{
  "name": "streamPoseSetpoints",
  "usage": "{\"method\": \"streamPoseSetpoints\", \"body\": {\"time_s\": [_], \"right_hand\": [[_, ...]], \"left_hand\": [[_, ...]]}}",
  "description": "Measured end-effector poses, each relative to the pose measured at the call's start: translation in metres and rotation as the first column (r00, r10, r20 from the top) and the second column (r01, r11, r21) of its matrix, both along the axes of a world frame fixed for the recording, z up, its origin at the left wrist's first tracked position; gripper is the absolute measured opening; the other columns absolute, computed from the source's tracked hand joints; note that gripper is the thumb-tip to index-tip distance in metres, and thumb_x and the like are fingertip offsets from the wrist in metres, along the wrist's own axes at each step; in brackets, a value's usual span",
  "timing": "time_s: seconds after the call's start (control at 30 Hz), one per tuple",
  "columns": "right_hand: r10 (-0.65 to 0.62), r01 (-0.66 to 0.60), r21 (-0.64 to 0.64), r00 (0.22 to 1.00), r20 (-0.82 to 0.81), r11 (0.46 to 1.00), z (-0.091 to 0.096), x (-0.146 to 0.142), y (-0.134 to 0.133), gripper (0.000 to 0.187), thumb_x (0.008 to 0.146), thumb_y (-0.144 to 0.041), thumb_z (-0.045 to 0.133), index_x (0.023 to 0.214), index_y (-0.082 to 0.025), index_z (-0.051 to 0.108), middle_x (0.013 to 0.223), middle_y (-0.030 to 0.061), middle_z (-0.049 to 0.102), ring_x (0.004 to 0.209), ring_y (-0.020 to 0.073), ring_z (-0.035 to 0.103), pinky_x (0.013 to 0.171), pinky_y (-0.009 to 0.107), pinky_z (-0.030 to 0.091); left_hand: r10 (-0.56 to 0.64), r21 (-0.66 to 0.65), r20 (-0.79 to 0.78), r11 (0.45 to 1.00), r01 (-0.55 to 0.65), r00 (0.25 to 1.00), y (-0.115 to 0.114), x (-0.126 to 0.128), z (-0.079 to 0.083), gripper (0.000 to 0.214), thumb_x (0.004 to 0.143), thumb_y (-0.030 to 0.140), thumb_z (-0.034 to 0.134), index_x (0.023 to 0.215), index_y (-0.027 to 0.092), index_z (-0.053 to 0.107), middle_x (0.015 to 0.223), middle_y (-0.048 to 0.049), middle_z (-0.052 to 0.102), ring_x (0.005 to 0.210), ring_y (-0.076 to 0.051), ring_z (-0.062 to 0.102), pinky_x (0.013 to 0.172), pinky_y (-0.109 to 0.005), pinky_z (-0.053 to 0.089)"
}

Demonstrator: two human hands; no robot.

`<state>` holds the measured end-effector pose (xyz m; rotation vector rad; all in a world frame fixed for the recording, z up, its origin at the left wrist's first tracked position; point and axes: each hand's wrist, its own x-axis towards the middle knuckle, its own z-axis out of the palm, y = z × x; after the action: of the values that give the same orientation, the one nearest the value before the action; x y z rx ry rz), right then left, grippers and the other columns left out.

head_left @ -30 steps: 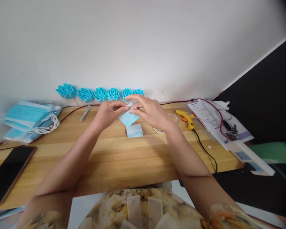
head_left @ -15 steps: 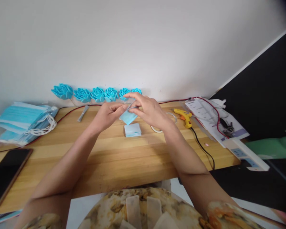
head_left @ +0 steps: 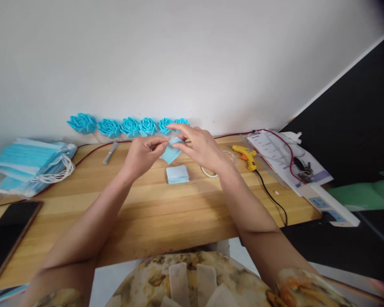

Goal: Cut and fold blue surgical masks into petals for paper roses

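Note:
Between my hands is a small light-blue square of mask fabric (head_left: pixel 170 155), tilted with one corner pointing down. My left hand (head_left: pixel 144 154) pinches its left upper edge between thumb and fingers. My right hand (head_left: pixel 199 147) grips the upper right side with its thumb and a finger, the index finger stretched out above. Below the held piece, a stack of pale-blue fabric squares (head_left: pixel 177 175) lies on the wooden table (head_left: pixel 166 217). A roll of tape (head_left: pixel 209 172) is partly hidden behind my right wrist.
Several blue fabric flowers (head_left: pixel 129 126) line the wall. Blue face masks (head_left: pixel 27 158) and a phone (head_left: pixel 11 236) lie left, near a bundle of thin grey strips (head_left: pixel 110 153). A yellow glue gun (head_left: pixel 248 156), papers (head_left: pixel 272 149) and a power strip (head_left: pixel 328 207) are right.
The fabric square has turned a little between my fingers, and its upper right part now shows more. My left fingertips have shifted slightly along its edge. The camera view moved slightly.

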<state>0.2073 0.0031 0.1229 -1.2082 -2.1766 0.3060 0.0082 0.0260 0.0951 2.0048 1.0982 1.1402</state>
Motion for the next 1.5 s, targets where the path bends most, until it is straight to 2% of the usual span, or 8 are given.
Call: {"method": "streamPoseSetpoints", "body": {"time_s": [0.23,0.4,0.5,0.83,1.03,1.23,1.37,1.5], "right_hand": [[0.015,-0.024,-0.045,0.979,-0.206,0.999,-0.0005,0.0091,0.0058,0.037,0.09,-0.03,0.06,0.125,-0.019,0.068,0.092,0.0022,0.071,0.08,0.0142,0.061,0.078,0.028,0.045],[0.045,-0.061,-0.065,0.971,-0.235,0.996,-0.003,0.0099,0.0093,0.026,0.091,-0.038,0.06,0.084,-0.017,0.073,0.081,0.0017,0.067,0.075,0.0132,0.056,0.071,0.026,0.04],[0.03,-0.042,-0.041,0.965,-0.26,0.998,-0.0035,0.0085,0.0097,0.025,0.089,-0.036,0.062,0.073,-0.017,0.068,0.075,0.0,0.062,0.072,0.0122,0.052,0.07,0.026,0.038],[0.003,-0.015,-0.041,0.961,-0.278,0.999,0.0003,0.0052,0.0059,0.024,0.084,-0.031,0.066,0.065,-0.018,0.059,0.072,-0.0013,0.057,0.068,0.0112,0.046,0.068,0.027,0.034],[0.001,-0.013,-0.043,0.959,-0.282,0.999,0.0014,0.0046,0.0052,0.025,0.083,-0.03,0.067,0.064,-0.018,0.056,0.07,-0.002,0.055,0.067,0.011,0.046,0.066,0.027,0.033],[-0.019,0.007,-0.041,0.959,-0.284,0.999,0.0,0.0036,0.0054,0.026,0.082,-0.03,0.07,0.064,-0.018,0.056,0.07,-0.002,0.056,0.066,0.0107,0.046,0.065,0.027,0.033],[-0.006,-0.005,-0.036,0.957,-0.291,0.999,-0.0004,0.0055,0.0071,0.02,0.082,-0.033,0.071,0.072,-0.018,0.063,0.077,0.0,0.06,0.074,0.0132,0.051,0.07,0.028,0.038],[0.067,-0.074,-0.011,0.955,-0.288,0.997,0.0004,0.0062,0.0085,0.021,0.08,-0.037,0.074,0.091,-0.02,0.07,0.096,0.0038,0.069,0.093,0.0177,0.058,0.087,0.032,0.043]], "left_hand": [[-0.052,-0.071,0.103,0.996,0.059,0.993,-0.0003,-0.0005,0.0033,0.023,0.082,0.036,0.064,0.084,0.019,0.079,0.084,-0.0039,0.077,0.076,-0.018,0.066,0.07,-0.027,0.052],[-0.066,-0.073,0.113,0.995,0.075,0.991,-0.0002,-0.0004,0.0014,0.023,0.082,0.037,0.065,0.085,0.02,0.079,0.085,-0.0036,0.078,0.075,-0.018,0.066,0.07,-0.027,0.052],[-0.076,-0.068,0.128,0.994,0.086,0.989,0.0005,-0.0006,0.0011,0.026,0.083,0.041,0.066,0.087,0.02,0.08,0.086,-0.0043,0.078,0.077,-0.018,0.066,0.07,-0.027,0.052],[-0.134,-0.111,0.169,0.982,0.154,0.976,0.0028,-0.0003,-0.0017,0.03,0.078,0.046,0.075,0.088,0.019,0.082,0.086,-0.0064,0.078,0.073,-0.017,0.066,0.064,-0.026,0.05],[-0.078,-0.08,0.119,0.993,0.087,0.99,0.0035,-0.0009,-0.0031,0.023,0.078,0.041,0.074,0.078,0.019,0.081,0.076,-0.0045,0.076,0.064,-0.015,0.062,0.058,-0.025,0.046],[-0.081,-0.048,0.087,0.995,0.086,0.993,0.003,-0.0007,-0.0025,0.022,0.08,0.039,0.07,0.076,0.02,0.08,0.076,-0.0038,0.077,0.067,-0.016,0.064,0.062,-0.026,0.048],[-0.068,-0.051,0.087,0.996,0.073,0.994,0.0029,-0.0007,-0.0026,0.023,0.08,0.04,0.07,0.077,0.02,0.079,0.075,-0.0038,0.076,0.066,-0.016,0.063,0.061,-0.027,0.048],[-0.052,-0.051,0.099,0.997,0.058,0.994,0.0027,-0.0004,-0.0027,0.023,0.08,0.04,0.07,0.075,0.019,0.079,0.072,-0.0036,0.075,0.064,-0.016,0.062,0.059,-0.026,0.046]]}}
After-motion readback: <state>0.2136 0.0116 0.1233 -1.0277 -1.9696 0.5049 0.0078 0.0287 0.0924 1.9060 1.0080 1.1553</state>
